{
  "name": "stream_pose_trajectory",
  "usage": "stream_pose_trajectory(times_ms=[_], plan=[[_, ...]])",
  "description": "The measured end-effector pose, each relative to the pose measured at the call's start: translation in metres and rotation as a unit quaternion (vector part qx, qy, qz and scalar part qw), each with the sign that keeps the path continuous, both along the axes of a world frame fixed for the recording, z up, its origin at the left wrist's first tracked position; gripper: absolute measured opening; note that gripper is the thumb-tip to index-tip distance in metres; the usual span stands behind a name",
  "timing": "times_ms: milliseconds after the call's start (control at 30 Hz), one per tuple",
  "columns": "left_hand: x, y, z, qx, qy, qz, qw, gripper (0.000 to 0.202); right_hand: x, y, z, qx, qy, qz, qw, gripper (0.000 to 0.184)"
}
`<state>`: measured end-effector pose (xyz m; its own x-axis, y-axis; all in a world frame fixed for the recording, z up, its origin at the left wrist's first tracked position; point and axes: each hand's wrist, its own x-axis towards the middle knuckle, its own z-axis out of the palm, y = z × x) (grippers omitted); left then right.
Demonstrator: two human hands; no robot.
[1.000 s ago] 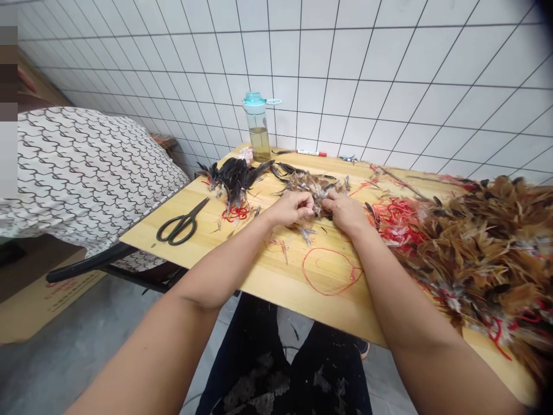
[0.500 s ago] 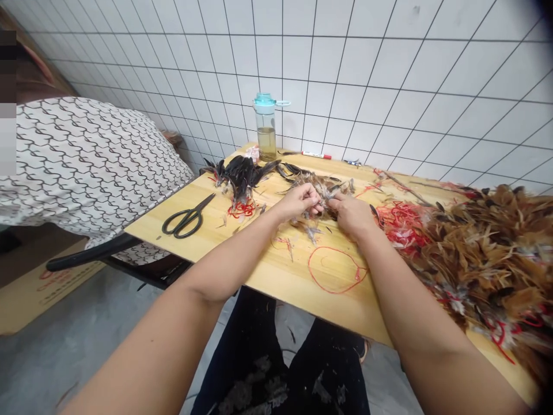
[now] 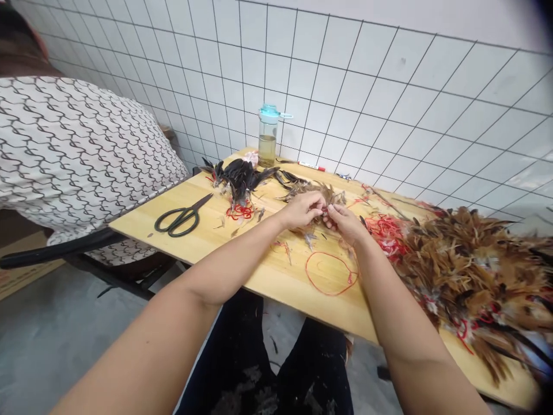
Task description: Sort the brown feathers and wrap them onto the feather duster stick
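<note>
My left hand [image 3: 306, 210] is closed, fingertips pressed together above a pile of brown feathers [image 3: 319, 189]. Right beside it, my right hand [image 3: 345, 223] is pinched as well, its fingertips nearly meeting the left ones. Whatever lies between the fingers is too small and covered to name. A loop of red string [image 3: 332, 273] rests on the tabletop just in front of the hands. Left of them lies a bunch of black feathers [image 3: 240, 180] with red string [image 3: 239, 212] at its lower end. Black scissors [image 3: 184, 218] lie farther left, blades pointing away.
A large heap of brown feathers [image 3: 470, 259] covers the wooden table's [image 3: 259, 271] right side, with a tangle of red string [image 3: 387, 235] beside it. A water bottle [image 3: 268, 138] and a marker [image 3: 311, 166] stand near the tiled wall. A person in a patterned shirt [image 3: 82, 155] sits at left.
My right hand has drawn back slightly from the feather pile, and its fingertips now meet the left hand's. The view has shifted a little to the right.
</note>
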<state>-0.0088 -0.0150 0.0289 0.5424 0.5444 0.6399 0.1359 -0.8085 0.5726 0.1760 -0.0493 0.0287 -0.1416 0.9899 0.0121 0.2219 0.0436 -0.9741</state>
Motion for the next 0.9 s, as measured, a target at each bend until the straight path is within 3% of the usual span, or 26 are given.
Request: stream_pose_trajectory(times_ms=[100, 267, 600, 767, 900], plan=[[0.000, -0.003, 0.002, 0.038, 0.024, 0.010, 0.999, 0.008, -0.005, -0.002, 0.002, -0.051, 0.054, -0.016, 0.997, 0.051], [0.001, 0.001, 0.000, 0.059, 0.039, 0.024, 0.997, 0.010, -0.008, -0.001, 0.006, -0.064, 0.030, -0.031, 0.997, 0.048], [-0.001, 0.013, -0.006, -0.017, 0.030, 0.177, 0.984, 0.006, -0.010, -0.013, 0.018, -0.039, -0.026, -0.090, 0.995, 0.035], [-0.004, 0.021, -0.015, 0.008, 0.057, 0.194, 0.979, 0.005, 0.013, -0.040, 0.051, 0.068, -0.105, -0.153, 0.980, 0.022], [-0.004, 0.023, -0.017, 0.021, 0.069, 0.201, 0.977, 0.006, 0.057, -0.079, 0.083, 0.105, -0.187, -0.243, 0.946, 0.013]])
